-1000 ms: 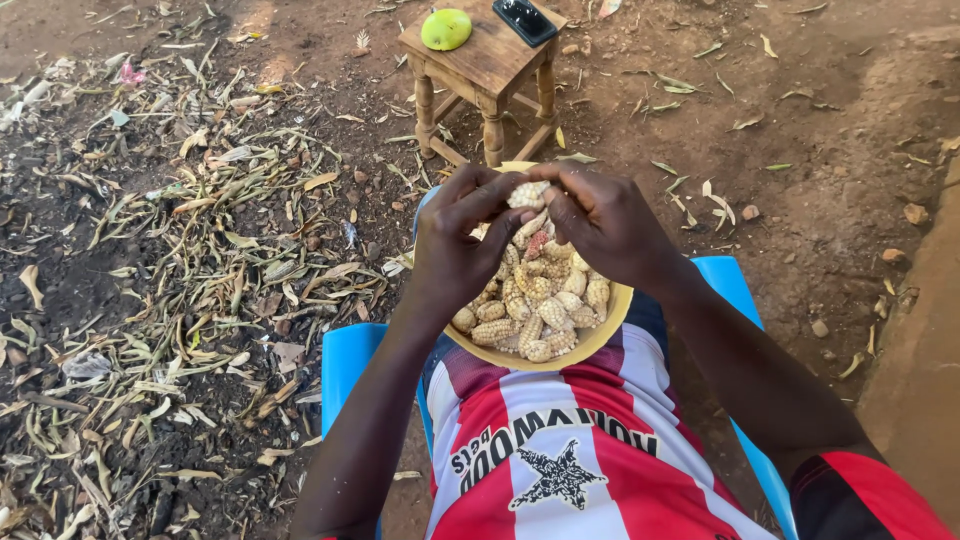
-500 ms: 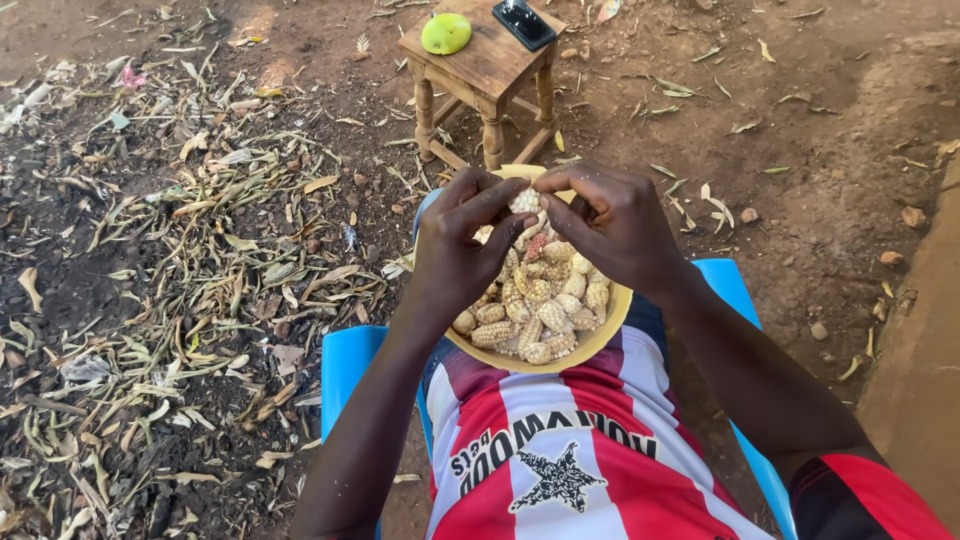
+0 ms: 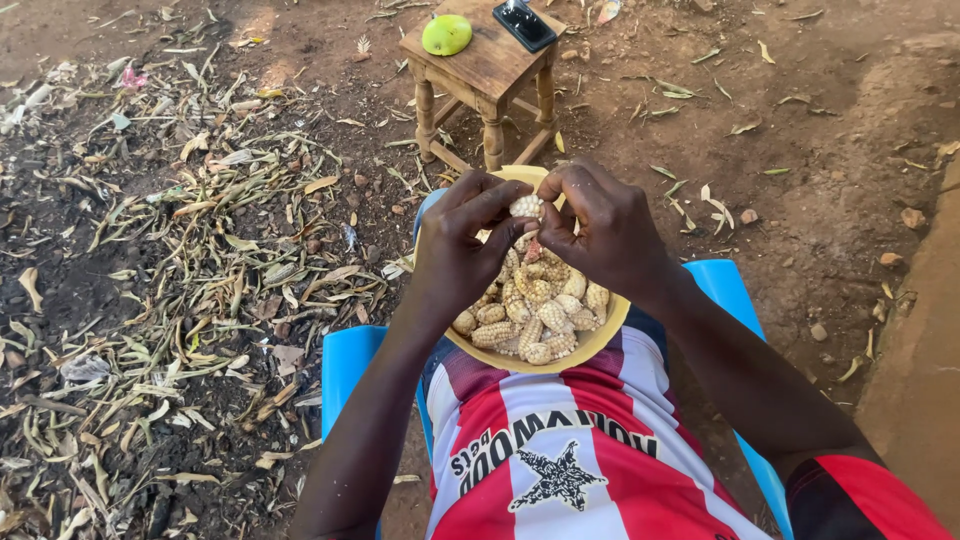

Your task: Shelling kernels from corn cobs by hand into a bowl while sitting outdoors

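Bare earth strewn with dry husks surrounds us as our left hand (image 3: 455,255) and right hand (image 3: 605,230) close together on one maize cob piece (image 3: 525,206) above the yellow bowl (image 3: 590,345) on our lap, heaped with pieces seemingly unshelled.

Soft, even daylight is falling across the scene, casting only faint shadows. Sunlight is brightening the ground at the top edge. Everything is appearing sharp, without glare or blur.
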